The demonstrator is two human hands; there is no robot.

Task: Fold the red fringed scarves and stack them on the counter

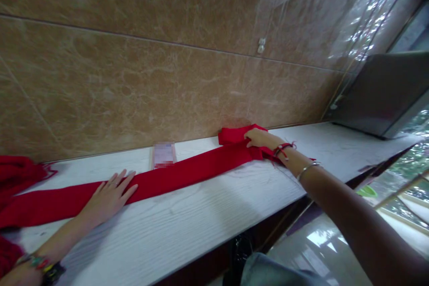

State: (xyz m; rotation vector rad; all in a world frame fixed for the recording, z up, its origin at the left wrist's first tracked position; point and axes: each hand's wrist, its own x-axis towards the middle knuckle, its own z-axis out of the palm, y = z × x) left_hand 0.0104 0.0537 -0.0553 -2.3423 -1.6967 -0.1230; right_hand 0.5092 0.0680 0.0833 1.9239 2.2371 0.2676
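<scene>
White counter [187, 219]: hands [113, 193] on red cloth [191, 173]; pinkish item [163, 153] beside, grey box [378, 94] right.

No text is readable; the pale card [163, 153] perhaps bears blurred print.

1 head view, above counter [201, 208], facing wall [134, 85], angled down

Toward the left, the red cloth [194, 173] and the bundle [20, 172] behind it run out of the picture, and the table's [174, 228] front-left corner is cut off too. Print on the card [164, 154] by the back edge is blurred past reading. Farther right, the right hand [257, 137] covers part of the folds it grips, some fingers seemingly hidden, and the grey box [378, 89] is cropped.
</scene>
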